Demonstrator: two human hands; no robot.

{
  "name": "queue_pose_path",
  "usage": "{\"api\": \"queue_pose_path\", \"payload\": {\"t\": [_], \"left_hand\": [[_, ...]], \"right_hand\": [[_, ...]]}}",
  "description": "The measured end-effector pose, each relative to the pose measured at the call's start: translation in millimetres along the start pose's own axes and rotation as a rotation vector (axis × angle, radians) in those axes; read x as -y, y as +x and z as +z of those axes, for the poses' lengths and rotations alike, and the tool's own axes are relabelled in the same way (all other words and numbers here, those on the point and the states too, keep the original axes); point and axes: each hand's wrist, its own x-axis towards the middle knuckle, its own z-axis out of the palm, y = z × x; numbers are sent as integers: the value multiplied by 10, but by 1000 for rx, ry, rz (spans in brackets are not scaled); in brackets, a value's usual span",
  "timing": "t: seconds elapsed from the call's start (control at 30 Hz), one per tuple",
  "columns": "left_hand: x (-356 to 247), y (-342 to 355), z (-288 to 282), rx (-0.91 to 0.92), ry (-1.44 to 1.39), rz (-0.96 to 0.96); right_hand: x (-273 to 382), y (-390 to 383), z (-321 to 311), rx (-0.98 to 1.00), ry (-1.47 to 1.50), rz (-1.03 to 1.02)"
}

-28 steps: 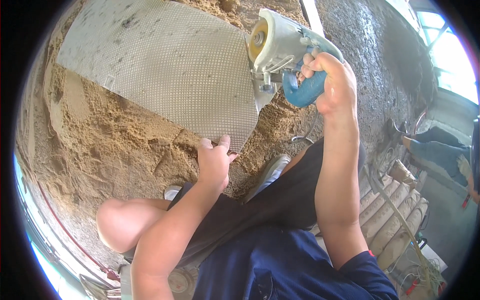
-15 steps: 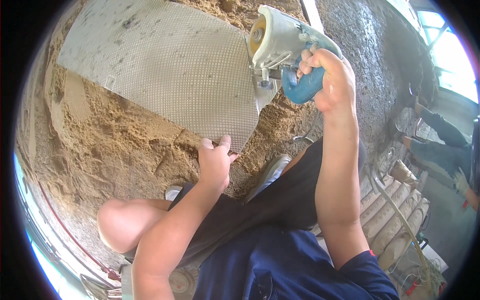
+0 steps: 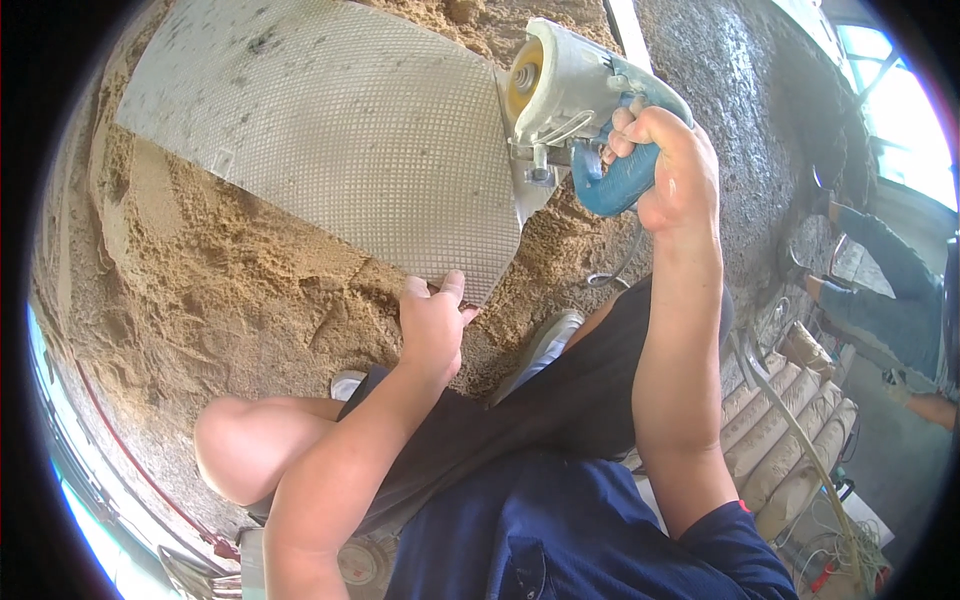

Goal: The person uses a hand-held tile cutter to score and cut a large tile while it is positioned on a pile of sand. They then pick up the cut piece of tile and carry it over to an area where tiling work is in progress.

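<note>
A large pale tile (image 3: 330, 130), its waffle-patterned face up, lies over rough sand. My left hand (image 3: 433, 320) grips its near lower edge by the corner, fingertips on the face. My right hand (image 3: 672, 165) is wrapped round the blue handle of a power cutter (image 3: 560, 85) with a pale housing and a yellow disc. The cutter sits at the right edge of the tile, its base over that edge; where the blade meets the tile is hidden.
My bent legs (image 3: 240, 450) are under my arms. Paper sacks (image 3: 800, 420) and loose cables (image 3: 850, 550) lie at right, where another person's legs (image 3: 885, 310) and arm show. A red hose (image 3: 130, 450) runs along the left; sand (image 3: 180, 270) surrounds the tile.
My right hand and the cutter have shifted slightly right. My left hand stays on the tile edge. The other person's legs and hand at the right have moved.
</note>
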Motion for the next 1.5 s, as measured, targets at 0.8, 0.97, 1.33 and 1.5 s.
{"api": "queue_pose_path", "payload": {"t": [0.8,0.97,1.33,1.5], "left_hand": [[2,13,9,-17,-32,-5],[9,13,11,-21,-72,0],[-14,-6,13,12,-36,3],[-10,8,17,-5,-21,-13]], "right_hand": [[26,58,99,-21,-12,9],[17,7,18,-40,-16,11],[-20,28,-13,29,37,-25],[-31,29,-16,32,12,-16]]}}
